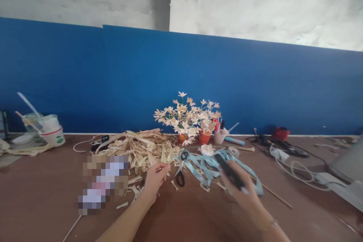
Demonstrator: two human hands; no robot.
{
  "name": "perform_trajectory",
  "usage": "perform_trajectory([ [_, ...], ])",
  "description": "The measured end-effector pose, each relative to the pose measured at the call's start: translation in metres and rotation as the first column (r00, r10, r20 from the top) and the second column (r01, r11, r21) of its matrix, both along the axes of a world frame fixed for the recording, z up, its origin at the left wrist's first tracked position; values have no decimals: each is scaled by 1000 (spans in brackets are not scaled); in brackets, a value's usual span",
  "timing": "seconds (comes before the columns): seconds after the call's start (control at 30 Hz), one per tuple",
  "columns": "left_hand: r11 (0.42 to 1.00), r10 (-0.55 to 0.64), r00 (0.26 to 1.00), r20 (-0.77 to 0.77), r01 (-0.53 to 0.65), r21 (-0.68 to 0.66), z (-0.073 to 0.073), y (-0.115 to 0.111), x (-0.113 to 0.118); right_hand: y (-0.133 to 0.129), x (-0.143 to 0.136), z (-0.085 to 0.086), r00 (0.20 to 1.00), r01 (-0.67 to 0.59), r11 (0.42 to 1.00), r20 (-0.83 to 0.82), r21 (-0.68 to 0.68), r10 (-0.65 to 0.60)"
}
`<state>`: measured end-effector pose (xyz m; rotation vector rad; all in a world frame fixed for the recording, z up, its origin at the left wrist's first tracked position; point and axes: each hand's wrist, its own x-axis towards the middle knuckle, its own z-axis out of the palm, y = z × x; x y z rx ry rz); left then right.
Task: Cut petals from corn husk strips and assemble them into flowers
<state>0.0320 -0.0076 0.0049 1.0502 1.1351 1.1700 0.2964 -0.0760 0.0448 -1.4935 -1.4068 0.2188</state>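
My left hand point(156, 179) is closed in a pinch at the near edge of a heap of dried husk strips point(133, 147); whatever lies between its fingertips is too small to make out. Smeared by motion, my right hand point(238, 185) grips a long black object point(230, 169) over the tabletop. Black-handled scissors point(180, 178) lie partly open between the hands. A tangled light blue ribbon point(201, 166) spreads beside them, partly under my right hand. Behind stand pale flowers point(181, 111) made of husk-like petals, in small orange pots point(204, 138).
A phone-like device point(103, 185), pixelated, lies at left with a cable. Further left is a white cup point(53, 136). A pen cup point(219, 137), a light blue tube point(235, 141) and a thin stick point(276, 196) are right of centre. Cables point(297, 170) and a red object point(280, 133) lie at right.
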Motion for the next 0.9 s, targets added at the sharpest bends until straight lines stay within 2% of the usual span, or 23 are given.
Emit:
perform_trajectory([
  [0.03,1000,-1,1000,9,1,0,0,0,0,6,-16,2,986,-145,989,80,14,143],
  [0.1,1000,0,1000,24,0,1,0,0,-1,16,-45,7,885,-406,913,233,-35,402],
  [0.17,1000,9,1000,30,-9,2,-1,1,-1,23,-68,10,792,-525,848,322,-75,519],
  [0.3,1000,22,1000,15,-22,14,-5,2,-1,32,-90,0,760,-544,834,370,-91,535],
  [0.47,999,32,999,4,-33,34,-4,1,0,35,-91,-17,772,-543,837,353,-63,528],
  [0.9,1000,9,1000,8,-9,20,-1,-3,0,38,-92,-22,787,-514,855,356,-75,504],
])
